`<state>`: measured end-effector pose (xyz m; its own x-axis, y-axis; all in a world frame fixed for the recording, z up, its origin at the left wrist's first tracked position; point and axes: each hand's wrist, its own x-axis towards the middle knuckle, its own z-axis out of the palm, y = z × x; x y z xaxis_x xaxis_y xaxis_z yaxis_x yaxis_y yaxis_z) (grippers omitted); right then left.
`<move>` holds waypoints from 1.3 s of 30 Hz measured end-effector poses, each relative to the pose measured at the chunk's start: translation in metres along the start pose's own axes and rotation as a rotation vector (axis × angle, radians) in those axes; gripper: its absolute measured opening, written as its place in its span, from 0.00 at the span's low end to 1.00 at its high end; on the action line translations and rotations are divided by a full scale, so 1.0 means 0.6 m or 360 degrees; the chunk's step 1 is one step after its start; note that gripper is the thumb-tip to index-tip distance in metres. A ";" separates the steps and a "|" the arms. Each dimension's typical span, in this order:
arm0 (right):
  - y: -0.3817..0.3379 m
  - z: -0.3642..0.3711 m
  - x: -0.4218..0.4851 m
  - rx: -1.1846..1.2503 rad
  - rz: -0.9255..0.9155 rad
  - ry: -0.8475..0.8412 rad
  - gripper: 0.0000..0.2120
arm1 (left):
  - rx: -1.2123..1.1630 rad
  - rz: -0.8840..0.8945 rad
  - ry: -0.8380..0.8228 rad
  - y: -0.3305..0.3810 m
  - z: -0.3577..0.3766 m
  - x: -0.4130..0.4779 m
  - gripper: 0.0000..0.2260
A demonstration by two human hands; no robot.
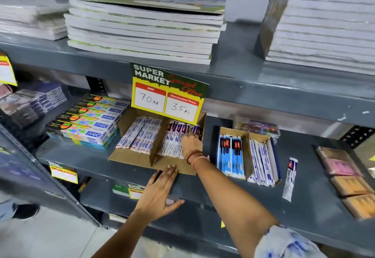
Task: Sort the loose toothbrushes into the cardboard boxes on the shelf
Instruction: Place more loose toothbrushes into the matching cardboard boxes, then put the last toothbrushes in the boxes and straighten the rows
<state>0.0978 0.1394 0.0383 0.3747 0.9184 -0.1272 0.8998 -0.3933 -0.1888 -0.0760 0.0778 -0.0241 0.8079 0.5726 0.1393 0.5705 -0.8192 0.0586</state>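
Observation:
A divided cardboard box (pixel 132 159) stands on the grey shelf (pixel 203 188) under a price sign. Its left compartment holds white toothbrush packs (pixel 140 136). My right hand (pixel 191 144) reaches into its right compartment, fingers curled over the upright toothbrush packs (pixel 172 142) there. My left hand (pixel 160 188) lies flat and open, fingertips touching the box's front edge. A second divided box (pixel 247 152) to the right holds blue packs (pixel 229 152) and white packs (pixel 262 161). One loose toothbrush pack (pixel 290 178) lies on the shelf further right.
Toothpaste cartons (pixel 89 122) are stacked left of the box. The yellow and green price sign (pixel 168 95) hangs from the upper shelf's edge. Wrapped soap bars (pixel 349 178) line the far right. Stacks of notebooks (pixel 146 28) fill the shelf above.

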 end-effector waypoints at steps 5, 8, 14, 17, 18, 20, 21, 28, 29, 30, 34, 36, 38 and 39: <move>-0.003 -0.003 0.001 -0.0074 -0.0047 -0.0041 0.15 | 0.0034 -0.0007 0.0015 0.000 -0.001 0.000 0.38; 0.004 -0.008 -0.003 -0.0022 -0.0076 0.0023 0.15 | 0.0050 -0.0032 0.0003 0.003 -0.007 0.001 0.39; 0.024 -0.007 -0.017 0.0053 -0.0133 0.0165 0.16 | 0.0086 -0.0078 -0.0045 0.018 -0.014 -0.003 0.39; 0.024 -0.011 -0.026 0.0110 -0.0166 0.0211 0.15 | 0.0081 -0.0098 -0.0078 0.020 -0.017 -0.001 0.40; 0.024 -0.013 -0.031 0.0132 -0.0170 0.0233 0.16 | 0.0087 -0.0095 -0.0083 0.020 -0.018 0.000 0.40; 0.027 -0.019 -0.048 0.0177 -0.0180 0.0298 0.16 | 0.0091 -0.0073 -0.0105 0.024 -0.021 0.002 0.39; 0.030 -0.022 -0.057 0.0198 -0.0196 0.0350 0.15 | 0.0079 -0.0067 -0.0110 0.025 -0.022 0.004 0.39; 0.102 -0.065 -0.120 0.0419 -0.0197 0.0692 0.13 | 0.0023 -0.0036 -0.0139 0.032 -0.019 0.014 0.42; 0.119 -0.073 -0.129 0.0469 -0.0152 0.0751 0.14 | 0.0036 -0.0034 -0.0152 0.029 -0.018 0.014 0.43; 0.140 -0.082 -0.138 0.0509 -0.0092 0.0808 0.14 | 0.0046 -0.0026 -0.0159 0.027 -0.017 0.016 0.45; 0.228 -0.109 -0.182 0.0597 0.0214 0.0996 0.14 | 0.0062 0.0021 -0.0154 0.022 -0.014 0.019 0.47; 0.276 -0.117 -0.202 0.0598 0.0445 0.1037 0.11 | 0.0045 0.0024 -0.0154 0.025 -0.015 0.020 0.46; 0.318 -0.114 -0.219 0.0590 0.0691 0.0925 0.10 | 0.0002 0.0018 -0.0162 0.027 -0.015 0.020 0.47; 0.335 -0.108 -0.226 0.0600 0.0815 0.0875 0.09 | -0.0013 0.0018 -0.0162 0.028 -0.015 0.020 0.47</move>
<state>0.2425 -0.0616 0.0807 0.8600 0.4742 0.1885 0.4904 -0.6660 -0.5621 -0.0580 0.0709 -0.0127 0.8253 0.5634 0.0386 0.5605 -0.8255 0.0659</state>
